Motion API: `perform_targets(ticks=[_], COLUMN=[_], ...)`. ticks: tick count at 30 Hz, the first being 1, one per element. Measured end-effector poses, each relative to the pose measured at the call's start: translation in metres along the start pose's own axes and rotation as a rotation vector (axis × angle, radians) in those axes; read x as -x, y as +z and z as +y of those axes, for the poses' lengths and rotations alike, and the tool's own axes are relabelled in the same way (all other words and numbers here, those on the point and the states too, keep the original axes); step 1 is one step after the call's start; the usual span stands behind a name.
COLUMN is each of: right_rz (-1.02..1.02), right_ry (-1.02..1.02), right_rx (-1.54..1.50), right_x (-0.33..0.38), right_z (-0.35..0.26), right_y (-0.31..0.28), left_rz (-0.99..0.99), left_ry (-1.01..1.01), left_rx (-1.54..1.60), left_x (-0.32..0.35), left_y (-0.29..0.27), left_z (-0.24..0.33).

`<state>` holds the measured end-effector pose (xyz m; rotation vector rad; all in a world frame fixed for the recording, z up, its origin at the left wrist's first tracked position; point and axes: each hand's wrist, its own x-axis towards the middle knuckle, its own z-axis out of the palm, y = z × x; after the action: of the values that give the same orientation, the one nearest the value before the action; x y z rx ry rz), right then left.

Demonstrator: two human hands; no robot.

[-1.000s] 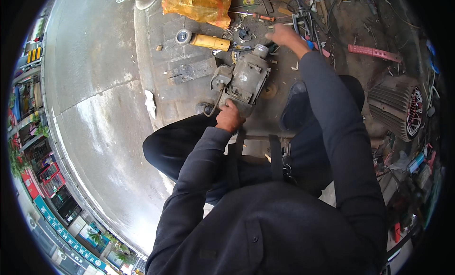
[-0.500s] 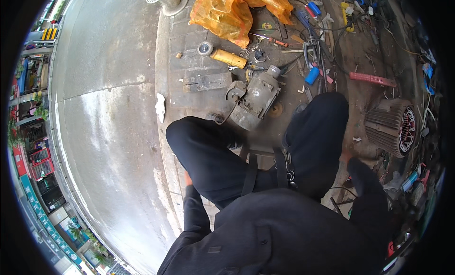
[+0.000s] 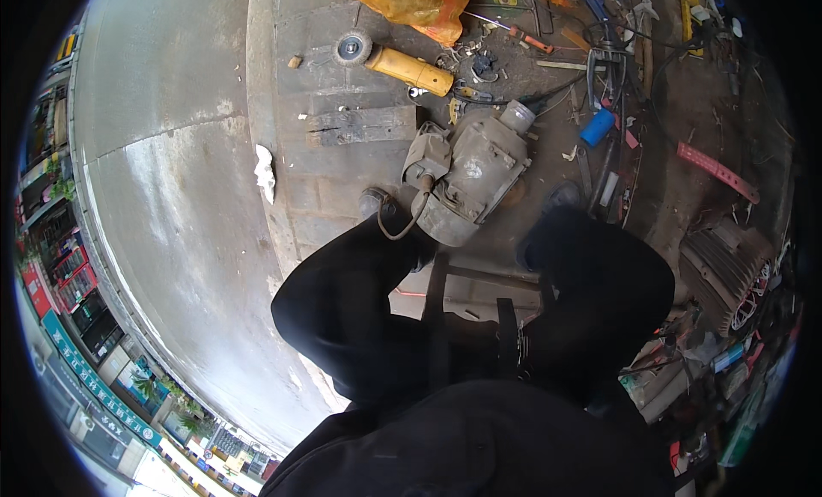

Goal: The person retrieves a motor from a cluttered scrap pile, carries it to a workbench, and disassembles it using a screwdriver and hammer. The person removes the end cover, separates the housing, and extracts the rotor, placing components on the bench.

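Neither of my hands shows now; both are out of sight behind my dark-clothed body and legs. Between my shoes stands a grey, dusty electric motor (image 3: 484, 167), with a terminal box (image 3: 425, 153) on its left side and a short cable (image 3: 402, 233) looping down from it. Just beyond lies a worn wooden block (image 3: 364, 126). Farther off rests a yellow angle grinder (image 3: 411, 71) with a round wheel at its left end. A dark frame (image 3: 492, 278) with a crossbar sits low between my knees.
An orange plastic bag (image 3: 419, 5) lies at the far side. To the right are a puller-like metal tool (image 3: 606, 56), a blue cylinder (image 3: 597, 128), a red bar (image 3: 717, 172) and a ribbed motor housing (image 3: 723, 261) among clutter. White crumpled material (image 3: 265, 173) lies by the road at left.
My view has shifted closer over the motor, and my knees have spread apart. Both hands, partly visible low beside my legs before, are now out of sight. The motor stays between my feet.
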<state>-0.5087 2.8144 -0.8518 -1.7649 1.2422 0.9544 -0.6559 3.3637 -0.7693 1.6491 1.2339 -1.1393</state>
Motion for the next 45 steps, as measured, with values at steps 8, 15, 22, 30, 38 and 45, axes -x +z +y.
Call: perform_targets(ticks=[8, 15, 22, 30, 38, 45], right_rz=[-0.106, -0.027, 0.043, 0.430, -0.312, 0.508], right_ry=[0.317, 0.113, -0.076, -1.284, -1.315, -1.698], right_rx=[-0.059, -0.164, -0.248, -0.732, -0.959, -0.413], right_x=[0.081, 0.073, 0.067, 0.209, 0.399, 0.338], right_z=[0.129, 0.136, 0.075, -0.183, -0.343, -0.320], right_y=[0.057, 0.071, 0.054, -0.053, 0.064, 0.067], left_rz=[0.230, 0.128, 0.215, 0.393, -0.040, -1.089], left_ry=[0.578, 0.569, 0.373, 0.990, 2.078, 0.851], left_rx=[-0.072, -0.187, -0.104, 0.663, 0.321, 0.593], left_x=[-0.207, -0.163, -0.089, 0.055, 0.265, 0.272], left_y=[0.013, 0.014, -0.094, -0.247, -0.023, 0.052], left_z=[0.294, 0.201, 0.026, 0.214, 0.431, 0.432])
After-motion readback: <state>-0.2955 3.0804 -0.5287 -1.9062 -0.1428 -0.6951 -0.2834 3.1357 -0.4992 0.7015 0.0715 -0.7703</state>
